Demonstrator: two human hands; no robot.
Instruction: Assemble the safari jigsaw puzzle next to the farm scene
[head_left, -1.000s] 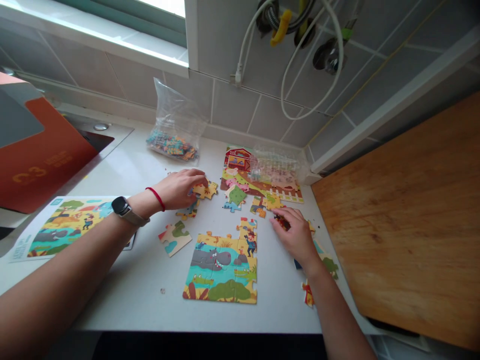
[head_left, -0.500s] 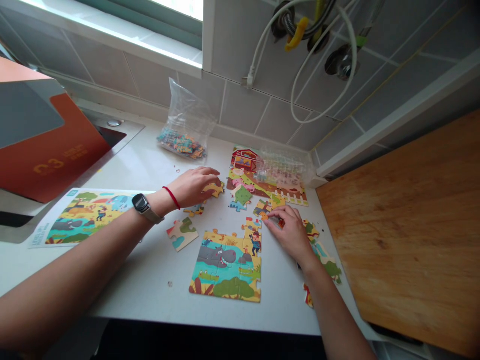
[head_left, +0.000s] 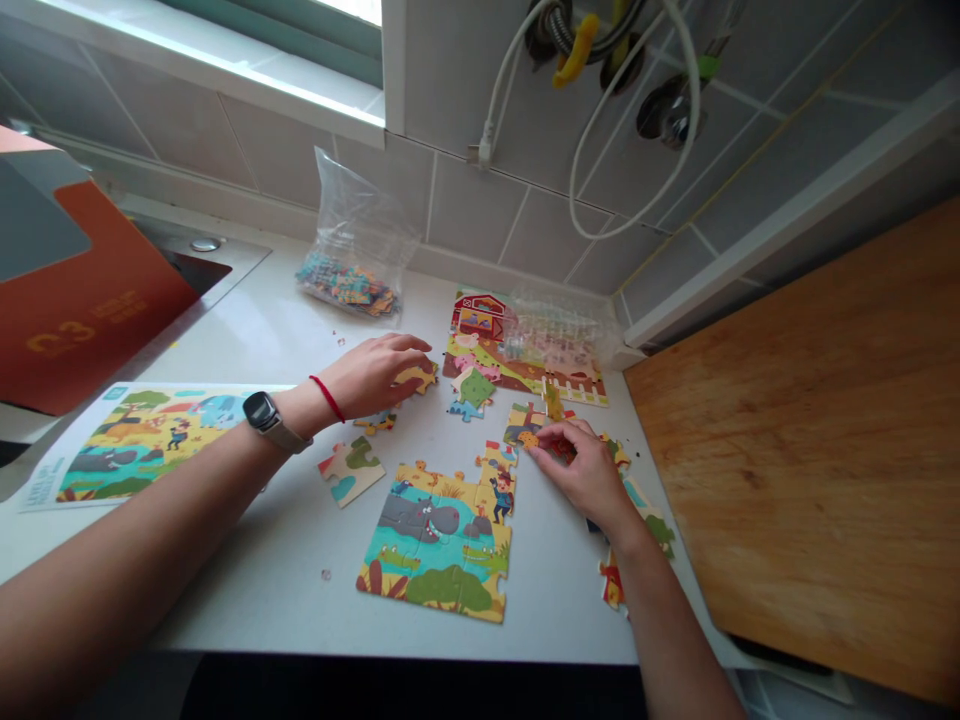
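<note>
My left hand [head_left: 381, 376] lies low over the counter with its fingers apart, touching a yellow puzzle piece [head_left: 427, 378] under the fingertips. Thumb and index finger of my right hand [head_left: 581, 465] are closed on the edge of a puzzle piece [head_left: 522, 426] with a brown tree and a spotted yellow shape. Its other fingers curl above more pieces, partly hidden. Nearer me lies a partly joined puzzle [head_left: 435, 540] with a grey hippo, green crocodiles and a figure in blue. Loose pieces around it include a green one [head_left: 474, 386] and a cream one [head_left: 351, 470].
A printed picture sheet [head_left: 135, 440] lies partly beneath my left forearm. Behind are a plastic bag of pieces [head_left: 349, 280] and a farm puzzle [head_left: 480, 335] with clear plastic over it. An orange box [head_left: 97, 290] stands left, a wooden board [head_left: 795, 430] right.
The whole view has shifted slightly. The piece at my right fingertips has turned a little and shows more of its face. My left hand keeps its place over the yellow piece.
</note>
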